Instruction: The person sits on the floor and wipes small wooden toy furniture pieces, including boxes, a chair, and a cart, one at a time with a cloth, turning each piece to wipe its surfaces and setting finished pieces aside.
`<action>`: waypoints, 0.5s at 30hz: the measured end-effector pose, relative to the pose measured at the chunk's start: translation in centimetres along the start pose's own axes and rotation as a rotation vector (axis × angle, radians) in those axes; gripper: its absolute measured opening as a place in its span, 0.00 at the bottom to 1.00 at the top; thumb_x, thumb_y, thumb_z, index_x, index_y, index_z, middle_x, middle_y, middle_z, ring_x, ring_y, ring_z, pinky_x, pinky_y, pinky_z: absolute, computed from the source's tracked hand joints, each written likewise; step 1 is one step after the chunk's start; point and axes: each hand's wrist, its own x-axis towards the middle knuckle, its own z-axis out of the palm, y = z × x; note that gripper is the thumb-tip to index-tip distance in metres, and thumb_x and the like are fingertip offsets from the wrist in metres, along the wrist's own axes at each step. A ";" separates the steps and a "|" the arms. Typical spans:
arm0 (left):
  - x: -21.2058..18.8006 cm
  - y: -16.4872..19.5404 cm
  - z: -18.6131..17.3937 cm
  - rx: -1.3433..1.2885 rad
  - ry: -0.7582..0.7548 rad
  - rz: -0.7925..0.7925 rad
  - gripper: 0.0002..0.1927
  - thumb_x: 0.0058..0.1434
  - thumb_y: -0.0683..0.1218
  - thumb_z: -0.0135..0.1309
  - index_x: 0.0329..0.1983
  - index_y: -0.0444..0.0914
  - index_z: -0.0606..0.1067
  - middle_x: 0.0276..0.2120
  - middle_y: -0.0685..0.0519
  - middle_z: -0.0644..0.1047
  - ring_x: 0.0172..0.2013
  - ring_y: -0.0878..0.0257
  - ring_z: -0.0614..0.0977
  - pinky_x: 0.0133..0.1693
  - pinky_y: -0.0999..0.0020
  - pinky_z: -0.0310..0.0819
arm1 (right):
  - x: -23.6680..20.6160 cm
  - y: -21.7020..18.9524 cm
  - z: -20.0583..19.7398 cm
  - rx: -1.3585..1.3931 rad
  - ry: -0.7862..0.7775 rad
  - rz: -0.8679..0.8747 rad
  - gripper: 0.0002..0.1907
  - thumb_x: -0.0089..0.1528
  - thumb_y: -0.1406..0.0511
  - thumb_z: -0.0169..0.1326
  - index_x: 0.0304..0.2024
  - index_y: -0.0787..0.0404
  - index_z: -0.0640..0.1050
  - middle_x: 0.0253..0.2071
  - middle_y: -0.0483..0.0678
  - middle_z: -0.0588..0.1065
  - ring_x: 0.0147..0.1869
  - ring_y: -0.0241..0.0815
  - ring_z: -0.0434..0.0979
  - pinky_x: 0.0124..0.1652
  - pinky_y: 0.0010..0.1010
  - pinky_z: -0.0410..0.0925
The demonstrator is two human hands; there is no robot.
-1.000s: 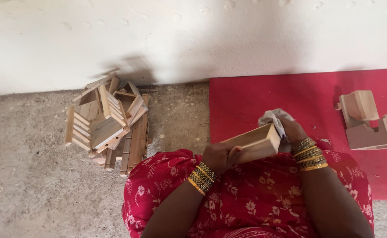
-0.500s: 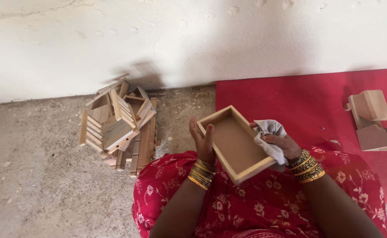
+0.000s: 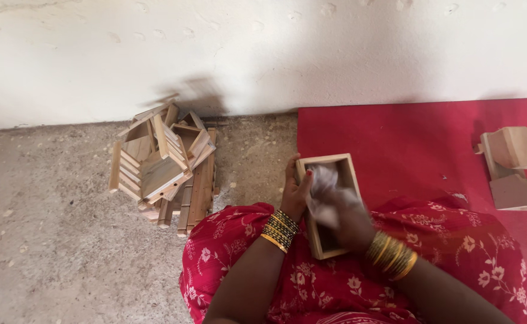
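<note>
A shallow rectangular wooden tray rests over my lap, long side pointing away from me. My left hand grips its left rim, gold bangles on the wrist. My right hand is inside the tray, blurred, closed on a pale crumpled cloth pressed against the tray's floor. The near part of the tray is hidden under that hand. My lap is covered by red floral fabric.
A heap of similar wooden trays and slats lies on the concrete floor to my left, near the white wall. A red mat spreads ahead and right, with a few wooden pieces at its right edge.
The tray went from edge-on to flat and has turned lengthwise away from me. My right hand with the cloth moved from the tray's right side into its inside.
</note>
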 end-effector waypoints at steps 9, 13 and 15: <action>-1.4 0.1 0.9 -0.016 -0.046 0.099 0.28 0.74 0.47 0.48 0.74 0.44 0.54 0.41 0.59 0.71 0.36 0.76 0.71 0.38 0.80 0.71 | 1.0 0.6 1.1 1.214 0.194 0.765 0.27 0.55 0.68 0.61 0.58 0.65 0.75 0.62 0.53 0.72 0.68 0.55 0.65 0.58 0.48 0.72; -1.1 0.2 0.6 0.011 -0.021 0.127 0.26 0.76 0.46 0.47 0.75 0.43 0.57 0.32 0.60 0.67 0.29 0.77 0.66 0.30 0.82 0.63 | -0.6 -3.0 -2.1 1.414 -0.055 0.757 0.23 0.61 0.73 0.52 0.60 0.61 0.74 0.64 0.51 0.71 0.67 0.50 0.70 0.55 0.40 0.78; -1.0 0.0 0.6 -0.092 -0.053 0.094 0.26 0.75 0.47 0.47 0.74 0.44 0.56 0.29 0.60 0.67 0.25 0.77 0.65 0.26 0.83 0.62 | -0.8 -3.9 -3.2 1.592 0.023 0.753 0.22 0.65 0.77 0.49 0.61 0.60 0.74 0.67 0.51 0.70 0.66 0.48 0.75 0.54 0.34 0.81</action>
